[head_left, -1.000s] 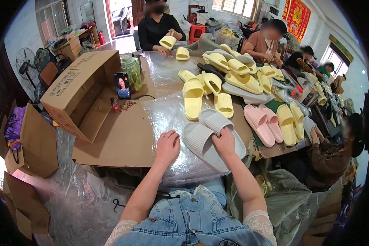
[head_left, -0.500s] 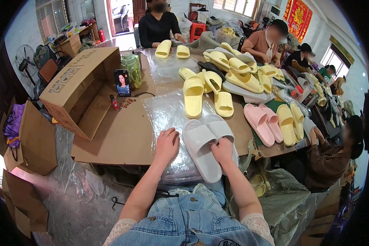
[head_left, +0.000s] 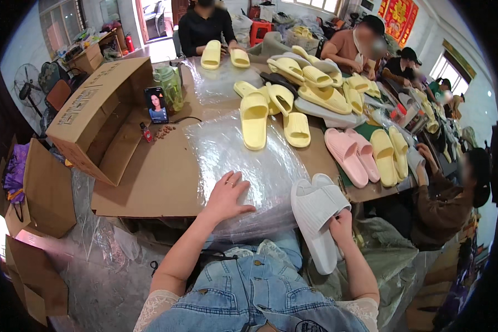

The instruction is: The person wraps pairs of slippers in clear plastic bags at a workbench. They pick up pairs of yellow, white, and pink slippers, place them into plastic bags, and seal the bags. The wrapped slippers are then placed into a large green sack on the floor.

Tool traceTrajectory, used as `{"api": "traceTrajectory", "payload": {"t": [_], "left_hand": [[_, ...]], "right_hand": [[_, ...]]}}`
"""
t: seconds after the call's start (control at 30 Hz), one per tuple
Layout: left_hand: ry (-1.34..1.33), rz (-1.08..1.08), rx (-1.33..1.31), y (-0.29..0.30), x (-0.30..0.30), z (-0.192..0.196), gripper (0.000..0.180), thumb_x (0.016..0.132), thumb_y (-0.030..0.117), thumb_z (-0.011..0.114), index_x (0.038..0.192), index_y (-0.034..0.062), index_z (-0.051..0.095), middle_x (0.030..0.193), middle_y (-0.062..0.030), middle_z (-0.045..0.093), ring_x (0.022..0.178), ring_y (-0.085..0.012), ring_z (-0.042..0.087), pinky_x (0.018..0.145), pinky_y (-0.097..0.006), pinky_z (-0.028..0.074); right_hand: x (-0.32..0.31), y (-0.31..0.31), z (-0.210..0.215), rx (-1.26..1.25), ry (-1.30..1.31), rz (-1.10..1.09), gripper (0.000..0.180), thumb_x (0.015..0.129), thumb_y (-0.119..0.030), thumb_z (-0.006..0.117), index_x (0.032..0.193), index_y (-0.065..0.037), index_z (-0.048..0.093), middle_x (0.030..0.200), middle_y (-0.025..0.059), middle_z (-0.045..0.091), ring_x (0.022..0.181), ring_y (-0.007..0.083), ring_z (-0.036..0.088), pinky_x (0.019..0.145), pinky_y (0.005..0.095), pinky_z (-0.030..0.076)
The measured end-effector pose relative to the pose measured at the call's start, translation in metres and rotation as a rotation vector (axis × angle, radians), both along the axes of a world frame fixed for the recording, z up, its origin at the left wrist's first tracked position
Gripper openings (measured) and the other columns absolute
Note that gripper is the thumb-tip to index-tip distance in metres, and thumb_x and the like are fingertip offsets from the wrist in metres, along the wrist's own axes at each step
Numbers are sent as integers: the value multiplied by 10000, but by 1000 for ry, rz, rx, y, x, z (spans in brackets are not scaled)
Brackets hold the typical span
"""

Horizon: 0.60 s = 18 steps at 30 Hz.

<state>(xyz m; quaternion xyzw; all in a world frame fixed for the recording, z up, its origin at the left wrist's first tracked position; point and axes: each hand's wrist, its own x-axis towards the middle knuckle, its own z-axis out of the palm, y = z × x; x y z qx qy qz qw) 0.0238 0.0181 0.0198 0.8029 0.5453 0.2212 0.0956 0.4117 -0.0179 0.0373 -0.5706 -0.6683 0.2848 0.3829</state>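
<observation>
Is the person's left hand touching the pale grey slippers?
Apart. The head view shows clear plastic in the gap between the left hand and the pale grey slippers, which the right hand grips.

Just the one head cam here, the left of two worn side by side, so it's pretty much a first-person view. It's aimed down and forward: denim clothing (head_left: 243, 293) fills the bottom edge, bare forearms (head_left: 185, 249) come up from there, and the hands (head_left: 225, 196) sit a bit below mid-frame, fairly close to the lens. The bench (head_left: 155, 185) stretches away across the middle, while the doorway (head_left: 155, 22) at top left and the window (head_left: 451, 76) at upper right are much farther off and look tiny. Super wide fisheye, so straight edges bow near the rim and the corners go black. Upright and unmirrored too: frame left is the wearer's left.
</observation>
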Motion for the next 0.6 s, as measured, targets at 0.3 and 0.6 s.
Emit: {"api": "traceTrajectory", "payload": {"t": [0.3,0.6], "left_hand": [[-77,66,47,-11,12,3,333,876,249,726,1170,99,685,1291,-121,642,1206,-349,597,996,-437,513],[-108,118,213,-8,20,12,361,831,196,750,1173,103,682,1180,-128,650,1084,-340,627,890,-435,541]], "right_hand": [[12,-28,18,-55,-47,151,326,798,-1,645,1111,-21,734,1122,194,735,1098,369,690,938,398,521],[-26,-38,32,-64,-79,398,310,828,-99,720,1133,-47,726,1130,203,719,1059,377,699,910,407,545]]}}
